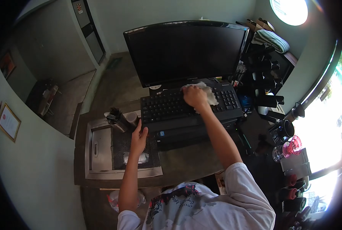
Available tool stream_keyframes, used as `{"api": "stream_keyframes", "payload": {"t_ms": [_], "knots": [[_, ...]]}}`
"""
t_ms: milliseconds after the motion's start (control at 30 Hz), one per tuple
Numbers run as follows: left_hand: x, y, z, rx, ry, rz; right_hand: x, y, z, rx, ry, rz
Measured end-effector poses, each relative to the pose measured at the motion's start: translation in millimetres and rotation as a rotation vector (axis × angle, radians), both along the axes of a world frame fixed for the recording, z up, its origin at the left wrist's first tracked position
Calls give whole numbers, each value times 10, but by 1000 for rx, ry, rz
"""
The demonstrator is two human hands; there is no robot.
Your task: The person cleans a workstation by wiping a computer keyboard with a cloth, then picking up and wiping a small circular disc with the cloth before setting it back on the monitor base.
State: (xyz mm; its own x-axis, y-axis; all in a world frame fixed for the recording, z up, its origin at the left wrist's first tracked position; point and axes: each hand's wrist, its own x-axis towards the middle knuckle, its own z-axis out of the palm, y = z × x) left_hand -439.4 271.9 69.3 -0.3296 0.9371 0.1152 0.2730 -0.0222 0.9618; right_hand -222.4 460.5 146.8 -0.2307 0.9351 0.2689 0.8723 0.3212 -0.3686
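1. Clock directions are read from the centre of the keyboard, with 12 o'clock at the top of the view. The black keyboard (161, 107) lies on a black case (178, 135) above the bench (192, 157); the monitor (186, 53) stands at 12 o'clock.
2. Right hand (195, 96): closed over a crumpled white cloth (210, 96), which lies against the upper keys, its loose part spreading toward 2 o'clock.
3. Left hand (138, 140): at the keyboard's 8 o'clock corner, fingertips at the edge and thumb apart. It seems to steady the corner; whether it truly grips cannot be told.
4. Step in hand, as judged: wiping the keys, with part of the surface probably yet to be covered.
5. Next move, as judged: light strokes toward the number pad at 3 o'clock and the front edge at 6, the corner held steady, clear of the cup (132, 118) near 9 o'clock.
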Motion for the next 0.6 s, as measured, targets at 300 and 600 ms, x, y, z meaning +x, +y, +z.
{"api": "stream_keyframes", "payload": {"t_ms": [300,600], "knots": [[-60,-2,-75,-30,135,1,-824,-150,-189,45,100,277],[-128,80,-154,24,99,-14,-203,-96,-193,145,36,110]]}}
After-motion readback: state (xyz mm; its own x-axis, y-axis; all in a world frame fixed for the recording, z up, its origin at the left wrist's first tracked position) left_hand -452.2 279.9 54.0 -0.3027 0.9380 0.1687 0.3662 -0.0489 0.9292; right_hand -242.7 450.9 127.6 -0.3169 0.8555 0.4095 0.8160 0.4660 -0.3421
